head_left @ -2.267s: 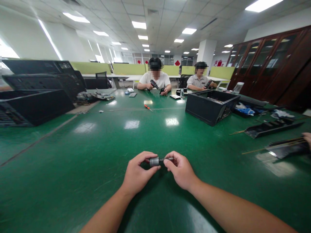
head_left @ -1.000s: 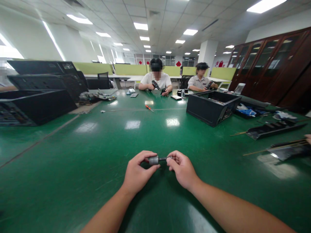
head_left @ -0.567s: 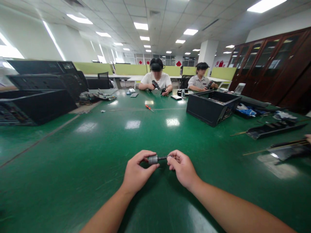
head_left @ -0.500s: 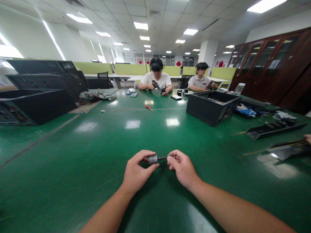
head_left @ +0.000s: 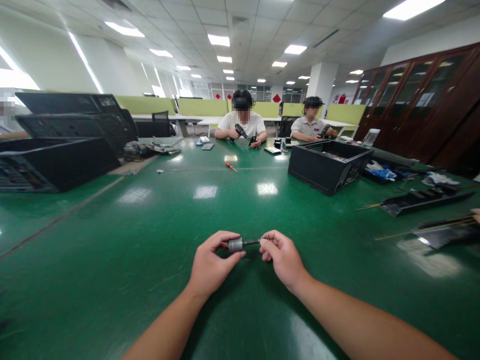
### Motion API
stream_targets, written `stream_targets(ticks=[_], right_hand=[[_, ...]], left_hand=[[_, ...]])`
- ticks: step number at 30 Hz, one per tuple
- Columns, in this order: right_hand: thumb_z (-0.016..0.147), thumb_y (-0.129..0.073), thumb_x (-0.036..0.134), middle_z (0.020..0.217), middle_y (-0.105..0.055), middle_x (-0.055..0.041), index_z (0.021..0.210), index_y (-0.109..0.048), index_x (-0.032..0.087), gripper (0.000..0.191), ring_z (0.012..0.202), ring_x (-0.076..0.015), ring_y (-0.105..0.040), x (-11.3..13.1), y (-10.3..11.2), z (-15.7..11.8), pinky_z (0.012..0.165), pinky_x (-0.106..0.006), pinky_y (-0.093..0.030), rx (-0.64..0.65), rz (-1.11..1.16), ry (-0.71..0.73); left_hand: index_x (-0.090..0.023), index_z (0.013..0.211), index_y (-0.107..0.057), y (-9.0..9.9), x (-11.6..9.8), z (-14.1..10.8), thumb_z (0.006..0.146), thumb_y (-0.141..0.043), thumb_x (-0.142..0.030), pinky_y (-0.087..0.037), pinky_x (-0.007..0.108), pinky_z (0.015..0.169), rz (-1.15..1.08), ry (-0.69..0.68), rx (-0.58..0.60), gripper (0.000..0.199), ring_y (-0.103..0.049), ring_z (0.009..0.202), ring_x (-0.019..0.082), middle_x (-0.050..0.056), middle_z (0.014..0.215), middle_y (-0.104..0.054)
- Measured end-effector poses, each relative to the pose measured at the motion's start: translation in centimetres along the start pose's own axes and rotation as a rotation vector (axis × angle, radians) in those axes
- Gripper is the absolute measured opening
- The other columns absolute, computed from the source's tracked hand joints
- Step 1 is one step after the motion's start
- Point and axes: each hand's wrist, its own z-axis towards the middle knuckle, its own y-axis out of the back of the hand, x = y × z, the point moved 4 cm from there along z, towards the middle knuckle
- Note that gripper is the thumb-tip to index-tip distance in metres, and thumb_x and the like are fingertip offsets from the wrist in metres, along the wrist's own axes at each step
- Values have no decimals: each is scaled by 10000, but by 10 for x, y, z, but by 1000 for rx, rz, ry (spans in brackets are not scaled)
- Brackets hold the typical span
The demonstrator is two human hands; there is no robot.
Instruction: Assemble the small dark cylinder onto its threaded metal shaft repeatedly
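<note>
the light is bright and cool, from ceiling panels (head_left: 218, 40) and the window (head_left: 15, 79) at left. glare patches whiten the glossy green table (head_left: 131, 225); soft shadows fall below the left hand (head_left: 213, 262) and right hand (head_left: 284, 257). wide-angle stretch tilts the dark cabinet (head_left: 407, 92), and far detail is soft.

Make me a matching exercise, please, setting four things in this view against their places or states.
Column one:
1. left hand
2. right hand
3. screwdriver
4. cabinet

Column two:
A. lying on the table
B. holding the cylinder
C. dark brown, with glazed doors
D. fingertips on the thin shaft

Pairs: 1-B, 2-D, 3-A, 4-C.
</note>
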Motion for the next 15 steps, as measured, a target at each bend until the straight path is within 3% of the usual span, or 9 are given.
stream_targets(ticks=[15], right_hand=[[816,-628,374,650,-595,10,845,-616,154,223,532,-112,-528,-4,1,1,539,-245,-404,-15,38,-18]], left_hand=[[-201,955,-706,1,2,1,706,-761,-259,-546,311,757,3,9,-18,262,-671,849,196,47,940,-712]])
